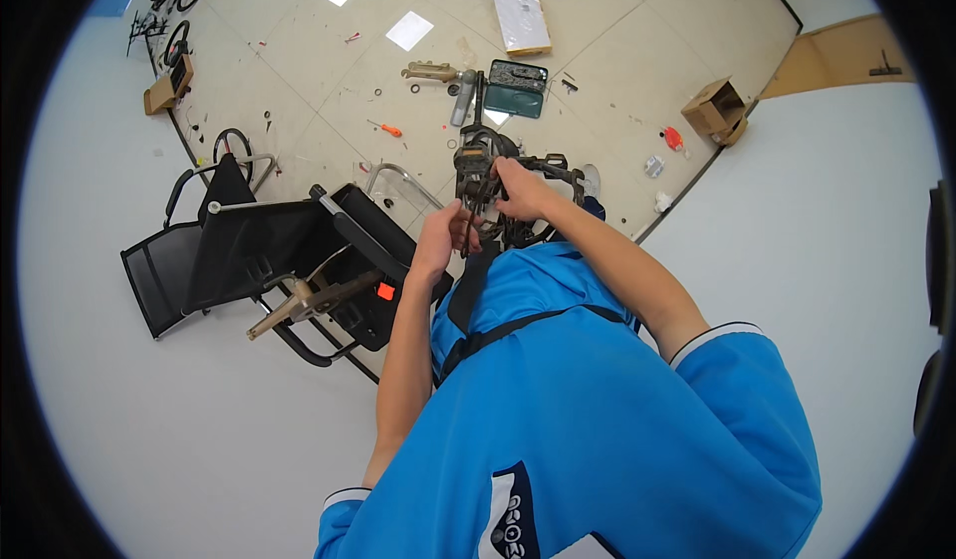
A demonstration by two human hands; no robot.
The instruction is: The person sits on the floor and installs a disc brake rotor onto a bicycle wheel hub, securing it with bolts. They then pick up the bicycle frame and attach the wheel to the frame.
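In front of my waist stands a dark metal mechanical assembly (474,163) with a tangle of black cables and a dark bar rising from its far side. My right hand (522,191) rests against its right side, fingers closed on a part of it. Lower and to the left, my left hand (436,240) has its fingers curled in beside the hanging cables; what they pinch is too small to make out. A black handle-like bar (558,167) extends to the right past my right hand. The assembly's lower part is hidden by my hands and blue shirt.
Black chairs (264,250) stand at the left, with a tan metal part (299,305) on them. An orange screwdriver (390,131), a green toolbox (516,89), a white package (522,19) and small parts lie on the tiled floor. A cardboard box (713,107) is at right.
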